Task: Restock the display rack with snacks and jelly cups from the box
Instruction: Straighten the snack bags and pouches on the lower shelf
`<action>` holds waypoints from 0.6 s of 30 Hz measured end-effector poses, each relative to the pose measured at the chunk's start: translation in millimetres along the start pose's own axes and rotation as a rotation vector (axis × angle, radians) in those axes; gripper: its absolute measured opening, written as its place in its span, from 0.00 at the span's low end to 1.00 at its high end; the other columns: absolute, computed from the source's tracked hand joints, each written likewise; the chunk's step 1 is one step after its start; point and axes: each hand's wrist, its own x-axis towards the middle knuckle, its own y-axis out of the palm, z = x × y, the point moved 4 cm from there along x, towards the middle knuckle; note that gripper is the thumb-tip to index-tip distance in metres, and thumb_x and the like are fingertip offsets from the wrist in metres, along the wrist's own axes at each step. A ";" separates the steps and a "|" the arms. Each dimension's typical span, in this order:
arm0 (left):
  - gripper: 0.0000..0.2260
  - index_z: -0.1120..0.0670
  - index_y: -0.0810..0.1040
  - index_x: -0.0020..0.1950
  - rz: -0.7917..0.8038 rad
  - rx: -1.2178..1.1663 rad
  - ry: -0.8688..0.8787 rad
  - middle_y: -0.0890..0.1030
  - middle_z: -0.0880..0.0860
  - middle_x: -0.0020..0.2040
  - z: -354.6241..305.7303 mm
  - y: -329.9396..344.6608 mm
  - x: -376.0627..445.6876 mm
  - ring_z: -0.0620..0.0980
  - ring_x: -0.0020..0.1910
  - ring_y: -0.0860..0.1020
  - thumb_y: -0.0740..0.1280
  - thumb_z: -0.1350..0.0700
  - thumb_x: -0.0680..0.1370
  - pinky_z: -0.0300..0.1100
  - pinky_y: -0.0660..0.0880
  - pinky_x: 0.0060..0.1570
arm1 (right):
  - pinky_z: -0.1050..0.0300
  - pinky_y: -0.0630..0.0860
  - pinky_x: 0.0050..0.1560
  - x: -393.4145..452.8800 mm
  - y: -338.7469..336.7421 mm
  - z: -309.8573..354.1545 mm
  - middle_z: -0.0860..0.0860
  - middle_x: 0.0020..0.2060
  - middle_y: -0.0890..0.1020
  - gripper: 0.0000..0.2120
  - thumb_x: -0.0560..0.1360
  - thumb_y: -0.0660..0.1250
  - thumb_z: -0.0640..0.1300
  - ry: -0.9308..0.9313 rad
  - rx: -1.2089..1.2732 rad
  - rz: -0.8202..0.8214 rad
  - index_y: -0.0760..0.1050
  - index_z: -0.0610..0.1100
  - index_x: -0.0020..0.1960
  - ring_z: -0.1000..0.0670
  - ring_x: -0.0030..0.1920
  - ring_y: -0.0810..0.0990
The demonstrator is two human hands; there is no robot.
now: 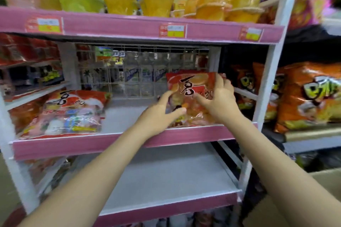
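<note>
Both hands hold the red snack bag (191, 96) upright at the right end of the middle shelf (121, 118): the left hand (162, 110) pinches its lower left side, the right hand (218, 101) curls over its right edge. Bare shelf lies between it and another bag (68, 114) lying flat. Jelly cups (156, 0) above are blurred. A box corner (324, 177) is cut off at right.

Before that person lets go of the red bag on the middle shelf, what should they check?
1. Both hands on the red snack bag: left hand and right hand hold it: ok.
2. Bag's bottom behind the middle shelf's pink lip: ok.
3. Bag stands unaided: cannot tell.
4. Free space left of it, before the lying bag: ok.
5. Jelly cups above are out of the way: ok.
</note>
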 end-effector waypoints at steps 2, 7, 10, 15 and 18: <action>0.39 0.38 0.48 0.79 0.019 -0.014 0.001 0.68 0.50 0.76 -10.9 12.8 8.5 0.55 0.71 0.70 0.62 0.29 0.74 0.50 0.69 0.68 | 0.43 0.64 0.71 -5.7 0.7 -20.6 0.36 0.70 0.65 0.49 0.71 0.67 0.69 0.099 0.017 0.045 0.55 0.39 0.78 0.37 0.71 0.64; 0.44 0.38 0.42 0.80 0.028 -0.029 -0.044 0.61 0.50 0.79 -14.0 22.5 16.2 0.54 0.76 0.64 0.65 0.31 0.73 0.47 0.64 0.70 | 0.43 0.64 0.69 -13.9 10.4 -39.7 0.39 0.67 0.69 0.45 0.70 0.59 0.75 0.133 -0.021 0.038 0.67 0.40 0.72 0.38 0.68 0.65; 0.44 0.36 0.43 0.79 0.016 -0.097 -0.028 0.62 0.49 0.79 -14.3 19.2 14.7 0.53 0.75 0.65 0.69 0.34 0.73 0.48 0.65 0.70 | 0.43 0.68 0.68 -11.4 11.4 -41.3 0.43 0.65 0.72 0.41 0.69 0.63 0.74 0.076 0.095 0.022 0.72 0.46 0.70 0.42 0.67 0.67; 0.41 0.37 0.47 0.80 -0.173 -0.249 0.112 0.64 0.45 0.77 -19.4 -3.1 2.3 0.47 0.71 0.67 0.72 0.52 0.77 0.45 0.67 0.67 | 0.53 0.69 0.69 -14.8 8.2 -11.0 0.53 0.70 0.73 0.32 0.75 0.67 0.63 -0.142 0.404 0.064 0.62 0.59 0.76 0.54 0.68 0.70; 0.39 0.37 0.50 0.79 -0.314 -0.282 0.116 0.60 0.45 0.79 -6.6 -36.4 -3.3 0.44 0.74 0.61 0.71 0.54 0.78 0.47 0.61 0.72 | 0.60 0.78 0.57 -10.0 9.9 27.6 0.55 0.73 0.71 0.35 0.77 0.65 0.61 -0.207 0.428 0.121 0.53 0.60 0.79 0.58 0.56 0.80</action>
